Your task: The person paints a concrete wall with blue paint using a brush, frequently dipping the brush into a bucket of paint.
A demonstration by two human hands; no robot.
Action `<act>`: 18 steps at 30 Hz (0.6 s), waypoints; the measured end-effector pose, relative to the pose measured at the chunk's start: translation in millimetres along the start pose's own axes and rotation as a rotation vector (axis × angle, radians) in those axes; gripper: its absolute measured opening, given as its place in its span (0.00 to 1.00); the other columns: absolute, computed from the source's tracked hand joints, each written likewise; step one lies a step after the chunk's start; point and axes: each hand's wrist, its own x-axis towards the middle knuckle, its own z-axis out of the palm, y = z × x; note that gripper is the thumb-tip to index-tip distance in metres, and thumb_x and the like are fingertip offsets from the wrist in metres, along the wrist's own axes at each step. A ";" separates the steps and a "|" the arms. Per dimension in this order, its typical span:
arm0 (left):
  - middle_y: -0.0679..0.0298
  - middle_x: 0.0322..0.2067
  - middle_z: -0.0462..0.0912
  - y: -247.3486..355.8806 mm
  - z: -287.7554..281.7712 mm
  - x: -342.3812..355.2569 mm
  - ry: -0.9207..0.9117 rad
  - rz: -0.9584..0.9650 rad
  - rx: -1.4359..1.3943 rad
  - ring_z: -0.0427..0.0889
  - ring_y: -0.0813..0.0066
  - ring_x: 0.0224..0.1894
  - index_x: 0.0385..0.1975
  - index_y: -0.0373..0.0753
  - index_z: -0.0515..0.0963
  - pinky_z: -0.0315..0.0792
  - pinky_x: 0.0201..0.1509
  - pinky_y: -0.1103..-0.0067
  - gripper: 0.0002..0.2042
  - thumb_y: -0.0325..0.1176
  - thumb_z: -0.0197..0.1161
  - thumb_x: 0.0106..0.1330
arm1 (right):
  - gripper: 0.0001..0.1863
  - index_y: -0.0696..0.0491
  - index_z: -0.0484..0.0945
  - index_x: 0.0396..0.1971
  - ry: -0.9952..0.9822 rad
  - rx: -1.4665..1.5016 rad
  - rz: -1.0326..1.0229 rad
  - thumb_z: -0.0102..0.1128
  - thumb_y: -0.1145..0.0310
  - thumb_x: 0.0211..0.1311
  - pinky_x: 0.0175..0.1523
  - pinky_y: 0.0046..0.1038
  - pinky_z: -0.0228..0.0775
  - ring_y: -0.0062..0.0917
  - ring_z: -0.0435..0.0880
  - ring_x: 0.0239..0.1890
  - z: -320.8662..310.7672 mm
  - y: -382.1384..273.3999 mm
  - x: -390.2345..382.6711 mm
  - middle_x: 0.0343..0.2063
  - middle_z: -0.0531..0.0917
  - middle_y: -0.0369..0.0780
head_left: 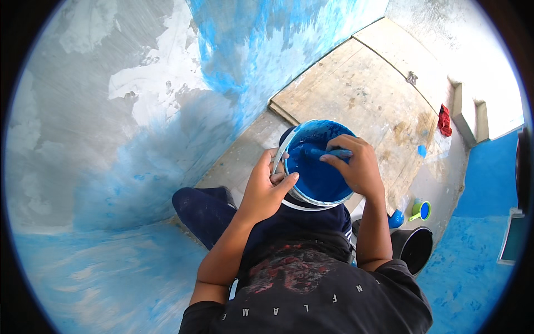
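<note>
Paint bucket (318, 183) sat at lap height, just in front of the person's chest, above the plank floor (356, 94). It held blue paint, wet and glossy, to well below the rim. Judged fairly heavy and prone to slosh; the rim looked smeared, so likely slippery.

Left hand (266, 189) gripped the bucket's near-left rim, fingers clamped over the edge, thumb lying along it. That rim looked the surest hold; a hand under the base would steady it better.

Right hand (356, 164) reached into the bucket from the right, fingers closed on a paint-coated handle (328, 152), probably a brush or stirring stick; the view was too smeared with blue to tell which.

No labels or signs could be made out. Around the scene:
- Black bucket (416, 247) on the floor, lower right.
- Small green cup (422, 210) with blue inside, just beyond it.
- Red cloth (444, 121) by the far wall.
- Wall (139, 111) to the left, grey plaster part-covered in blue.
</note>
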 end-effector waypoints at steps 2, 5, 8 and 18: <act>0.62 0.42 0.79 -3.4 -1.7 1.1 -0.011 -0.005 -0.008 0.79 0.87 0.39 0.61 0.31 0.67 0.72 0.42 0.87 0.23 0.24 0.68 0.70 | 0.11 0.55 0.88 0.38 0.033 0.155 0.035 0.76 0.70 0.54 0.46 0.35 0.77 0.39 0.86 0.39 -3.5 -0.1 1.4 0.33 0.86 0.42; 0.62 0.43 0.80 7.8 0.3 3.0 -0.035 -0.032 0.092 0.80 0.86 0.41 0.61 0.30 0.67 0.74 0.44 0.86 0.24 0.26 0.70 0.70 | 0.13 0.54 0.90 0.41 0.019 0.133 -0.010 0.75 0.75 0.53 0.47 0.34 0.78 0.38 0.86 0.38 -5.9 11.1 -2.5 0.35 0.85 0.43; 0.62 0.43 0.79 2.1 0.6 7.7 -0.018 0.003 0.017 0.77 0.89 0.37 0.61 0.29 0.67 0.71 0.39 0.88 0.25 0.26 0.71 0.69 | 0.14 0.52 0.91 0.41 0.073 0.115 -0.033 0.75 0.77 0.53 0.45 0.34 0.77 0.37 0.85 0.36 1.1 10.8 -1.7 0.36 0.84 0.42; 0.70 0.37 0.78 -3.0 -6.4 4.8 0.014 -0.009 -0.155 0.73 0.92 0.32 0.62 0.29 0.67 0.65 0.34 0.90 0.25 0.24 0.70 0.69 | 0.15 0.54 0.90 0.42 0.183 0.066 -0.044 0.75 0.79 0.51 0.41 0.32 0.77 0.35 0.84 0.34 12.9 -1.7 -7.4 0.34 0.83 0.42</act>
